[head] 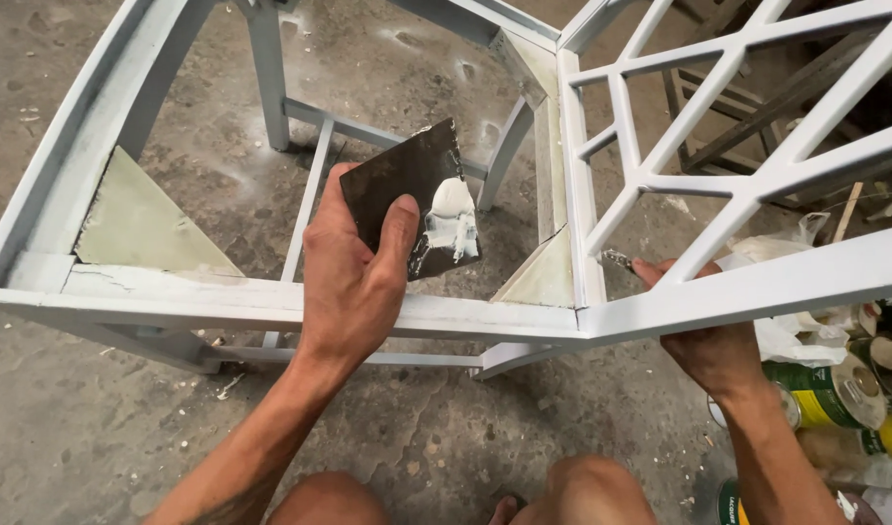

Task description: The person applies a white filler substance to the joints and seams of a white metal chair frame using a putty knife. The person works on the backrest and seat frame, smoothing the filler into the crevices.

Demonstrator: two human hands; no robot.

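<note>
A dark square putty board (pixel 414 199), smeared with white filler (pixel 453 226) at its right edge, is held up over the middle of the scene, above a grey-primed wooden chair frame (pixel 271 306). The left hand (pixel 353 272) pinches the board, thumb on its face and fingers hidden behind it. The frame has no seat; bare concrete floor (pixel 76 437) shows through it, and pale triangular corner blocks (pixel 139 228) sit inside the near left and near right corners. To the right, the chair's lattice back (pixel 718 126) runs off the top and right edges. The right hand (pixel 713 340) reaches behind the lattice rail, which hides most of it; its fingers close on a small putty knife (pixel 618 259), only the tip visible. Near right, paint cans (pixel 830 394) and a crumpled white bag (pixel 786 335) are partly cut off. Bare knees (pixel 592 486) show at the bottom edge.
</note>
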